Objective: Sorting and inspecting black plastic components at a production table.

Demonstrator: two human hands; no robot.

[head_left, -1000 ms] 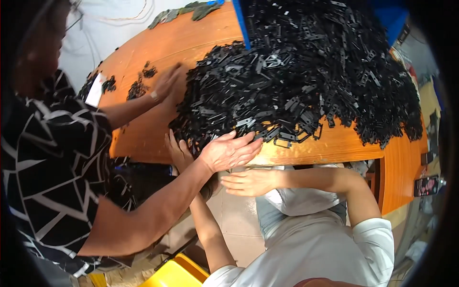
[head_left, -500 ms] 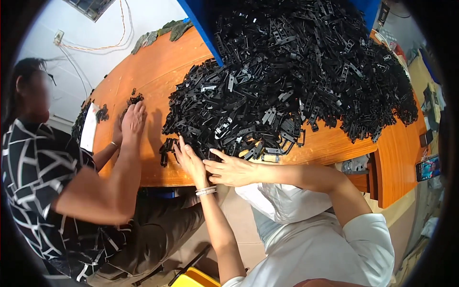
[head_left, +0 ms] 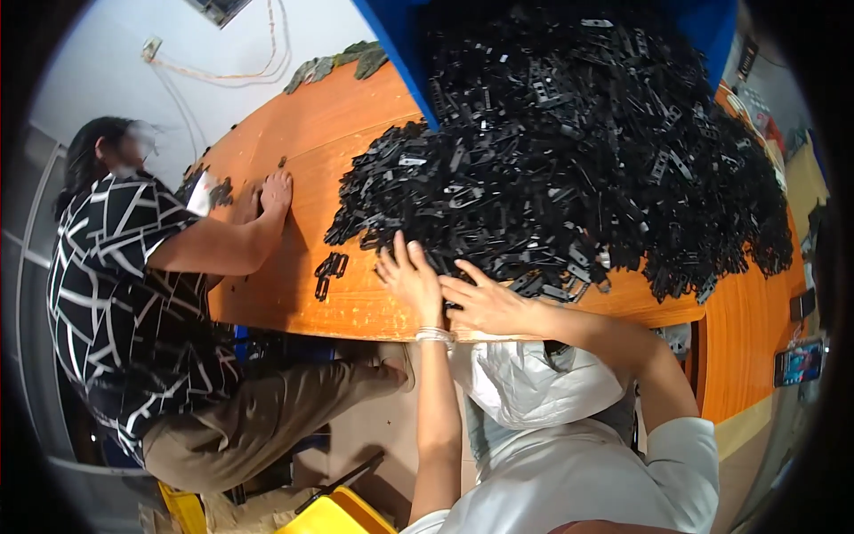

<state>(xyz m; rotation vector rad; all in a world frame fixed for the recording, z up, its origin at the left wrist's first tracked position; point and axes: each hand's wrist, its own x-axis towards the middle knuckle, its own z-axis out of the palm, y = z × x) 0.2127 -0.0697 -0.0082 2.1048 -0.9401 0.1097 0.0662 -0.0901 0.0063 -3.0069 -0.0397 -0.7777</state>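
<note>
A big heap of small black plastic parts (head_left: 578, 151) covers the orange wooden table (head_left: 294, 303). My left hand (head_left: 411, 280) lies flat at the heap's near edge with its fingers spread; a thin bracelet is on its wrist. My right hand (head_left: 489, 304) rests just beside it, fingers apart and pointing left, touching the lowest parts of the heap. Neither hand grips a part that I can see. A few loose black parts (head_left: 329, 267) lie to the left of my left hand.
A co-worker in a black-and-white patterned shirt (head_left: 116, 294) sits at the left, hands (head_left: 271, 194) pressed on the table. A white bag (head_left: 534, 387) hangs under the table edge. A blue sheet (head_left: 396, 36) is behind the heap, a phone (head_left: 801, 360) at right, a yellow box (head_left: 342, 516) below.
The co-worker's hand has left the heap beside my hands and gone to the table's left end. My hands stay at the heap's near edge, fingers now spread wider.
</note>
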